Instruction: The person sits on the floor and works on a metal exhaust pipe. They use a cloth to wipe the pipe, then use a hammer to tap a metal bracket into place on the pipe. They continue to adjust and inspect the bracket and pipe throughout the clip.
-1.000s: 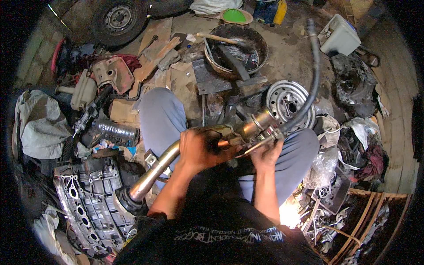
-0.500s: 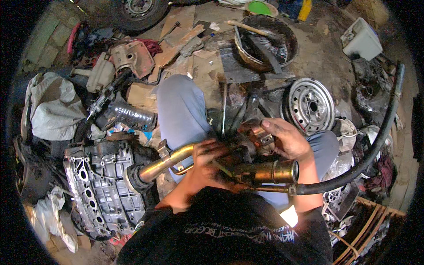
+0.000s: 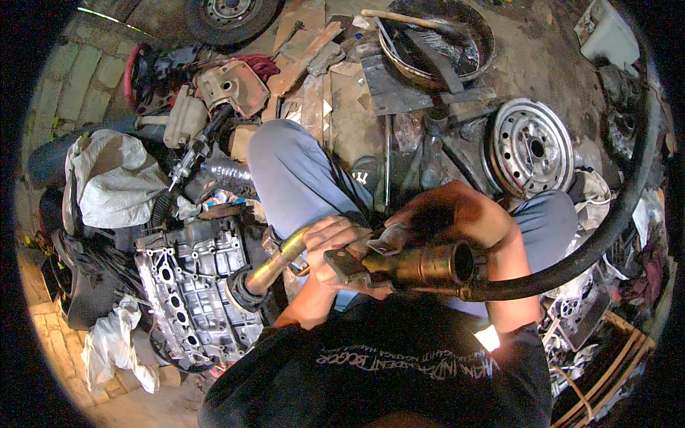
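Head view: left hand [image 3: 341,250] grips the brass pipe [image 3: 417,267] just beside the engine block [image 3: 196,292]. Right hand [image 3: 457,214] clamps that pipe too, above its open mouth.

Both hands [image 3: 399,239] grip brass pipe [image 3: 417,266] w/ black hose [image 3: 606,228].

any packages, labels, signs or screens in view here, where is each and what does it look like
Printed lettering: across the person's dark shirt, bottom centre; a curved band of pale letters.
Plastic bottle: lying on the ground left of the knee; clear, ribbed, no label that can be made out.
White plastic container: top right corner; boxy, plain.
No signs or screens.
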Action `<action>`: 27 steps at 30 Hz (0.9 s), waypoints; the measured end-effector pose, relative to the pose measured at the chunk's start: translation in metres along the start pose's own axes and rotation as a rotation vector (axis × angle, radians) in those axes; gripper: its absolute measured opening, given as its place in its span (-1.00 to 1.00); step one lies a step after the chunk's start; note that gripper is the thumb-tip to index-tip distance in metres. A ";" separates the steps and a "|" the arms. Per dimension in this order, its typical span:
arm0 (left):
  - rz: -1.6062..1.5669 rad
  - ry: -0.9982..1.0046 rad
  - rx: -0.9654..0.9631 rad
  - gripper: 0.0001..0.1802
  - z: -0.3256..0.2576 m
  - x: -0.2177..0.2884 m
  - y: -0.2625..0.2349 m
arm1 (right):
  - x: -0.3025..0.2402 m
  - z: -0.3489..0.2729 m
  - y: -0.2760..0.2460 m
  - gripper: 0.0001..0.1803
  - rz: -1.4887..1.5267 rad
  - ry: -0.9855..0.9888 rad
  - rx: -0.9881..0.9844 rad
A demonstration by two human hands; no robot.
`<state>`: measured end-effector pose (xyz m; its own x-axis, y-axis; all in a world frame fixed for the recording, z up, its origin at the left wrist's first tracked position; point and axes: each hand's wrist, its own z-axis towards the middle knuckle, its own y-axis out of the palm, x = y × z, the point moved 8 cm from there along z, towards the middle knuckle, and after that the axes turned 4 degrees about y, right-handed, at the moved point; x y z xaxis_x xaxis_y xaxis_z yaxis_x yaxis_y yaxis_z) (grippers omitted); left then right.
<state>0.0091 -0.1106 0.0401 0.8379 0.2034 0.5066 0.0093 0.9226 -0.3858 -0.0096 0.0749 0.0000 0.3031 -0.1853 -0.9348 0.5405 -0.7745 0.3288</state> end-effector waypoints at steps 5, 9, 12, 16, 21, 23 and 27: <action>0.089 0.108 0.019 -0.30 0.009 0.004 0.007 | 0.004 -0.002 -0.003 -0.59 -0.155 -0.086 -0.067; 0.175 0.148 -0.024 -0.38 0.023 0.013 0.014 | -0.006 -0.011 0.008 -0.58 -0.109 -0.143 -0.020; 0.079 0.035 -0.001 -0.54 0.007 0.001 0.014 | 0.002 -0.015 0.000 -0.54 -0.125 -0.134 0.033; 0.017 -0.037 0.038 -0.61 -0.009 -0.013 0.013 | 0.010 -0.024 -0.014 -0.47 0.094 -0.203 0.148; 0.111 0.071 -0.031 -0.38 0.006 -0.007 0.010 | -0.018 -0.036 -0.009 -0.34 0.141 -0.370 0.155; 0.133 0.127 -0.019 -0.37 0.015 0.001 0.010 | -0.043 -0.026 -0.005 -0.28 -0.095 -0.263 -0.074; 0.167 0.138 0.018 -0.39 0.024 0.004 0.008 | 0.003 -0.038 -0.013 -0.22 0.179 -0.118 -0.008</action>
<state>-0.0006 -0.0947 0.0577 0.8937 0.3083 0.3261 -0.1447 0.8858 -0.4409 0.0140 0.1070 -0.0020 0.3012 -0.3897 -0.8703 0.4921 -0.7183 0.4919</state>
